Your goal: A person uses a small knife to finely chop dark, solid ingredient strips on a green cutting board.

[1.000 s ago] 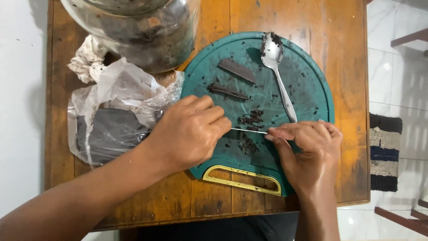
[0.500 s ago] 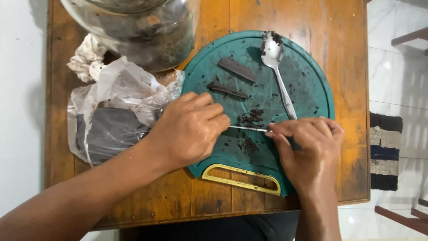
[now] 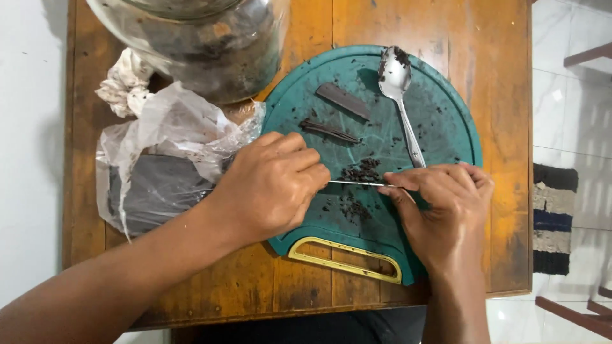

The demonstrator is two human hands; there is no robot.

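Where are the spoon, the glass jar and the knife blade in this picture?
spoon (image 3: 394, 75): head view, on its bowl.
glass jar (image 3: 210, 48): head view, on its side wall.
knife blade (image 3: 356, 183): head view, mid-blade, between the two hands.

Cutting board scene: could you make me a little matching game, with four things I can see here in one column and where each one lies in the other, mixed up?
Things:
1. spoon
2. glass jar
3. plastic bag
4. thin blade

Places:
A. left of the cutting board, on the wooden table
B. between the left hand and the right hand
C. top right of the board
D. far end of the table

Pairs: 1-C, 2-D, 3-A, 4-B
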